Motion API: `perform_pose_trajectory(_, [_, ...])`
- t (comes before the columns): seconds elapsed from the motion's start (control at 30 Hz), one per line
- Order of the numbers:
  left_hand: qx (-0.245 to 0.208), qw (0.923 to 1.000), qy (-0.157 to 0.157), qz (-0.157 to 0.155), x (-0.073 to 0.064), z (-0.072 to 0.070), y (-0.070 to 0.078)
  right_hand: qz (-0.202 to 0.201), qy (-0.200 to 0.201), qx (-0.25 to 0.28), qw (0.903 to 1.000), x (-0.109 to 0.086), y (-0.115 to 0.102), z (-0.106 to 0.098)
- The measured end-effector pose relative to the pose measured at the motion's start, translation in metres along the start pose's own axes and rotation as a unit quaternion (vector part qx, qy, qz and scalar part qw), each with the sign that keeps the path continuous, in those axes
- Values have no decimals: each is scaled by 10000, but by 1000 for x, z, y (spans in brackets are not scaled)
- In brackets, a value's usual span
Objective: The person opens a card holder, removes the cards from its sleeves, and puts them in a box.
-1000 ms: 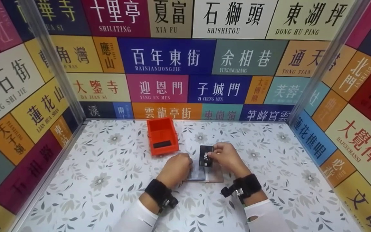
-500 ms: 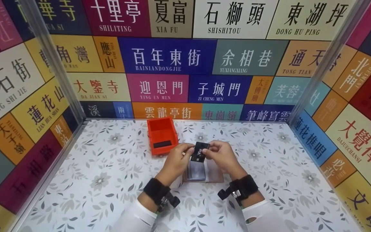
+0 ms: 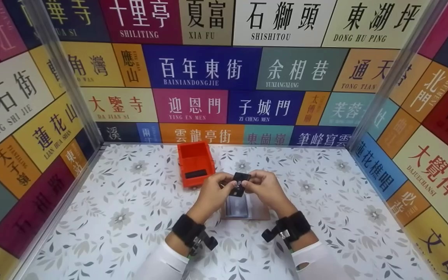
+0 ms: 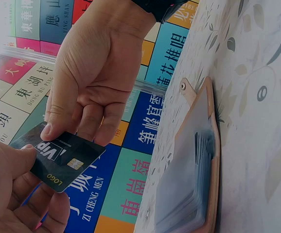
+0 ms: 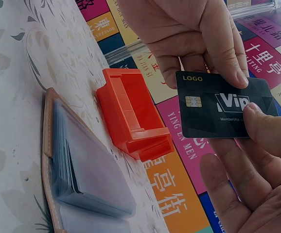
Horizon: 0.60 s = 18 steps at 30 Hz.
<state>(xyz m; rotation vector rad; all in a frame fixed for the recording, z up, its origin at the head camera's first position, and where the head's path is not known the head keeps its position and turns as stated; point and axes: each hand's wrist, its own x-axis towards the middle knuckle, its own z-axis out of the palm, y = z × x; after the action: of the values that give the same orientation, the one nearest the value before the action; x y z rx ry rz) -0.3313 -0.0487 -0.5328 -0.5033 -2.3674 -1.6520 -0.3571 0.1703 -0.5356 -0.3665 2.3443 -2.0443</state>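
Note:
Between both hands is a black membership card (image 3: pixel 240 191), held up over the card holder. "Vip", "LOGO" and a chip show on this card (image 5: pixel 203 107) in the right wrist view. My left hand (image 3: pixel 213 193) pinches one edge between thumb and fingers. The opposite edge is pinched by my right hand (image 3: pixel 267 188). Below lies the card holder (image 3: pixel 261 211), opened flat, with a tan cover. Its stack of clear plastic sleeves (image 4: pixel 182 182) stands out in the left wrist view.
A red plastic bin (image 3: pixel 200 182) stands behind the left hand, with a dark rectangular piece (image 3: pixel 196 174) inside. Beneath everything is a table with a leaf-print cover (image 3: pixel 130 241). Panels with printed signs (image 3: pixel 204 68) enclose its back and sides.
The left hand has come up from the card holder and taken the card's other edge. The card has shifted slightly left with the right hand and turned a little.

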Motion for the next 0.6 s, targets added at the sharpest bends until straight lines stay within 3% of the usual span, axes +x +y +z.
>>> perform_pose_trajectory(0.17, [177, 9998, 13, 111, 0, -1, 1, -71, -187, -183, 9996, 0, -1, 0])
perform_pose_trajectory(0.37, [548, 9980, 192, 238, 1, -4, 3, -278, -431, -950, 9942, -1, -3, -7])
perform_pose_trajectory(0.5, [833, 9950, 381, 408, 2, -7, 3, -302, -707, -1541, 9851, -1, -5, -14])
perform_pose_trajectory(0.6, [1047, 9914, 530, 578, 2, -9, 3, -302, -861, -2221, 9707, -2, -6, -19])
